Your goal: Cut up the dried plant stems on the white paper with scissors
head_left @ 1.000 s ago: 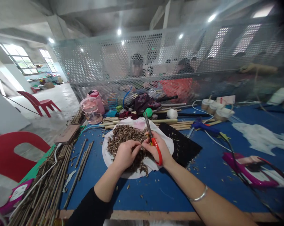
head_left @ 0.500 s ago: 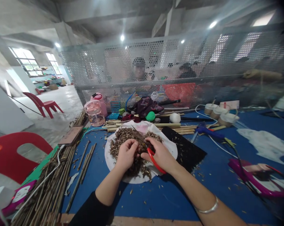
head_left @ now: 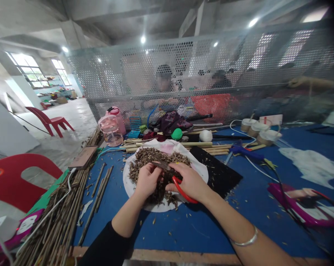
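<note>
Red-handled scissors [head_left: 185, 194] are in my right hand [head_left: 193, 181], whose thumb and fingers are at the handle loops. Their dark blades point left, towards the fingertips of my left hand [head_left: 147, 180]. That hand is closed in a pinch, and what it holds is too small to make out. Both hands are over a heap of brown dried plant bits [head_left: 143, 157], which lies on a round white cloth [head_left: 200, 173]. The hands hide part of the heap's middle. A black sheet [head_left: 224, 176] lies to the right, partly beneath the cloth.
Bundled thin sticks [head_left: 54, 218] line the table's left edge, with a phone [head_left: 83, 157] on top. Behind the cloth are pale sticks [head_left: 216, 150], a green ball [head_left: 176, 133] and a white ball [head_left: 206, 136]. A perforated screen [head_left: 106, 79] stands behind; people sit beyond it.
The scissor blades have swung to the left and lower, and now lie flatter across the heap near my left fingertips. My left hand stays in nearly the same place.
</note>
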Motion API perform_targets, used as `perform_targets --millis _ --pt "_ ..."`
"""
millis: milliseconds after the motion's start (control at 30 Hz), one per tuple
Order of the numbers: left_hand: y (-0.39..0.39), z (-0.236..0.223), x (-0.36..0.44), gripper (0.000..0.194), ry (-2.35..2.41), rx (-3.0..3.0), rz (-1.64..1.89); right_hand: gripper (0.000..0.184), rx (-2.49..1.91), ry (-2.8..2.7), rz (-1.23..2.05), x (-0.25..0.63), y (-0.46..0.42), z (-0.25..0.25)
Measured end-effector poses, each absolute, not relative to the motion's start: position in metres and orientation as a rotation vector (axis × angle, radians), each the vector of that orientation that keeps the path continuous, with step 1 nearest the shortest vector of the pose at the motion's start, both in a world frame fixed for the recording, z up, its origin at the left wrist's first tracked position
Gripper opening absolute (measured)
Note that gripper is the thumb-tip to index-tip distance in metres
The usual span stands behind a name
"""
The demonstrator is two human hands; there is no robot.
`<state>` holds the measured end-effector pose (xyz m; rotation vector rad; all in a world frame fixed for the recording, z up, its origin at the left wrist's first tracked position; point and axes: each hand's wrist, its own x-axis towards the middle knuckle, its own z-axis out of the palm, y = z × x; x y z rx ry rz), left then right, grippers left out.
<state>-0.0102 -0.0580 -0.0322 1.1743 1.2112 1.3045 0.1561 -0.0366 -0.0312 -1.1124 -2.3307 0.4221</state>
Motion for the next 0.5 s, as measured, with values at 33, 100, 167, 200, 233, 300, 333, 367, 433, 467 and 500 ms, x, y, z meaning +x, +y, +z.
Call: perform_targets --millis 33,100,167,200,233,300,333,367,433,467,500 --pt "-0.0581 -0.0332 -0.0104 0.019 1.231 1.202 1.304 0.063 -1.123 -2.346 0.407 0.1567 -0.0367 -0.0306" --pt "-0.0583 -0.0355 -0.0109 0.017 1.283 1.274 1.310 0.066 -1.141 -2.373 0.363 0.1577 -0.0368 -0.0300" --pt "-0.0584 -0.0373 -0.0114 0.015 1.335 1.344 1.325 0.069 -1.151 -2.385 0.321 0.1579 -0.0370 -0.0298" --pt "-0.0584 -0.0378 -0.0115 0.015 1.353 1.370 1.330 0.069 -1.156 -2.380 0.309 0.1577 -0.0371 -0.0298" --pt "-0.0584 -0.0380 -0.0116 0.015 1.363 1.384 1.331 0.069 -1.161 -2.372 0.310 0.1574 -0.0373 -0.0298" --pt "-0.0584 -0.0376 -0.0116 0.016 1.360 1.374 1.330 0.064 -1.163 -2.356 0.337 0.1565 -0.0376 -0.0297" --pt "-0.0583 -0.0373 -0.0116 0.016 1.352 1.358 1.329 0.062 -1.162 -2.349 0.353 0.1561 -0.0377 -0.0296" --pt "-0.0582 -0.0370 -0.0116 0.017 1.343 1.342 1.329 0.060 -1.160 -2.343 0.366 0.1557 -0.0377 -0.0296" --pt "-0.0580 -0.0366 -0.0118 0.017 1.334 1.327 1.331 0.058 -1.155 -2.335 0.380 0.1554 -0.0374 -0.0303" --pt "-0.0580 -0.0364 -0.0119 0.017 1.336 1.325 1.332 0.058 -1.156 -2.330 0.384 0.1554 -0.0371 -0.0311" --pt "-0.0580 -0.0363 -0.0121 0.017 1.341 1.322 1.332 0.058 -1.159 -2.326 0.390 0.1554 -0.0368 -0.0322"
